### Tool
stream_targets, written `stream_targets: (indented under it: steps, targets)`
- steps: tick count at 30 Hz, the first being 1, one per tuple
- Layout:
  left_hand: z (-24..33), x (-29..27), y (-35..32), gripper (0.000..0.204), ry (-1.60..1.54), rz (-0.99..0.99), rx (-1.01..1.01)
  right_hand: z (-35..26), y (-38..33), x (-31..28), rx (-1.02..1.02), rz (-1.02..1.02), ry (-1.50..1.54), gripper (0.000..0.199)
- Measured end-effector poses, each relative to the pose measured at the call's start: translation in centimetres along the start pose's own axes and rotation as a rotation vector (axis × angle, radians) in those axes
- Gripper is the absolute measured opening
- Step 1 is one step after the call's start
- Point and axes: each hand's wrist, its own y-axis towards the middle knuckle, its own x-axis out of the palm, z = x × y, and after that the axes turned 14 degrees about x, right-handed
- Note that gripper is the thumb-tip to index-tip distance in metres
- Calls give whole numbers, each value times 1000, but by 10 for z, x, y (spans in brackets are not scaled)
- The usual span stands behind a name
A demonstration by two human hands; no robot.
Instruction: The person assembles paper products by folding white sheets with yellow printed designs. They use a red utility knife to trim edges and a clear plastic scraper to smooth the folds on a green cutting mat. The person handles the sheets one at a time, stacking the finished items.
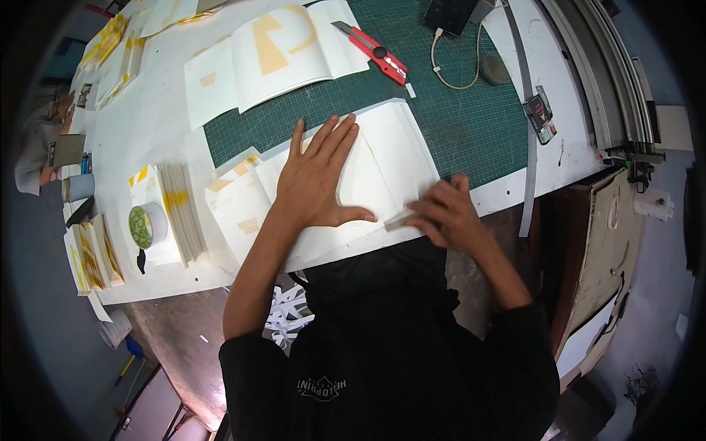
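Observation:
My left hand (316,173) lies flat with its fingers spread, pressing on a white folded paper cover (404,151) at the front of the table. Parts of this cover carry pale orange print at its left end (239,209). In my right hand (452,217), the curled fingers grip a small flat grey tool (399,219) against the paper near the front edge. That hand is slightly blurred, and the exact kind of tool is unclear. Beneath the paper is a green cutting mat (471,132). A red utility knife (379,55) lies on the mat beyond the cover.
An open booklet (276,51) with orange print lies at the back. On the left, a tape roll (147,226) rests on stacked booklets (180,209). A long metal strip (528,169) crosses the right side. A black device (450,15) with a cable sits far right. Paper trimmings (289,316) lie below.

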Motion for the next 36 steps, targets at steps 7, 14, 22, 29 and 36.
stream_targets:
  steps: [7,14,22,29,36]
  targets:
    - [0,1,1,153,44,-23,-9,3,-6,-15,593,381,873,17]
    - [1,0,5,156,72,-49,-3,0,1,-25,669,268,1261,12]
    - [1,1,2,154,78,-30,5,-7,3,-30,635,326,1163,28]
    - [3,-1,2,150,30,0,-2,7,-2,-45,567,55,906,23]
    - [1,1,1,151,54,30,17,-13,35,-33,405,82,1001,7]
